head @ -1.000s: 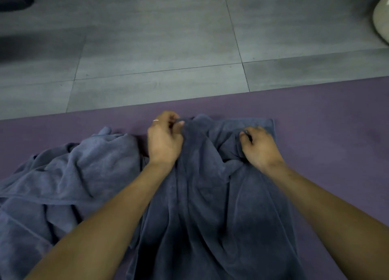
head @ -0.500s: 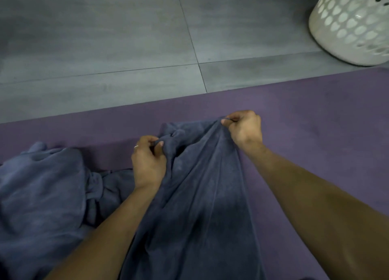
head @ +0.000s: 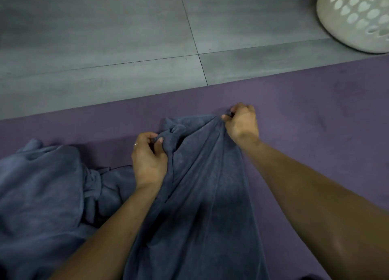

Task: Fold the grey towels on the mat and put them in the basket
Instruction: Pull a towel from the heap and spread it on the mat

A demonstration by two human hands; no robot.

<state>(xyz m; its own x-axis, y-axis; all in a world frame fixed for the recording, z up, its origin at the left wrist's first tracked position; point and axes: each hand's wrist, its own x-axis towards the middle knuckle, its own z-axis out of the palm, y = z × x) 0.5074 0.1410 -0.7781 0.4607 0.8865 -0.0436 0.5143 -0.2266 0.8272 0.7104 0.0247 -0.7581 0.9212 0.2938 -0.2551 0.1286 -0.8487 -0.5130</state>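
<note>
Grey towel [head: 202,195] in both hands' grip

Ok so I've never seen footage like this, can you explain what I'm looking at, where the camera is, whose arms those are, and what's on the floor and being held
There is no machine here. The picture comes from one wide-angle camera worn on a person's head, looking forward and down, so the two bare arms reaching in from the bottom belong to the wearer.

The person works over a purple mat spread on a grey tiled floor. On the mat lies a grey towel, stretched towards the person. The left hand grips a bunched part of its far edge, and the right hand pinches the far edge further right, near a corner.

To the left sits a second grey towel in a crumpled heap. At the top right, on the floor beyond the mat, stands a white basket with holes in its wall; only part of it shows.
</note>
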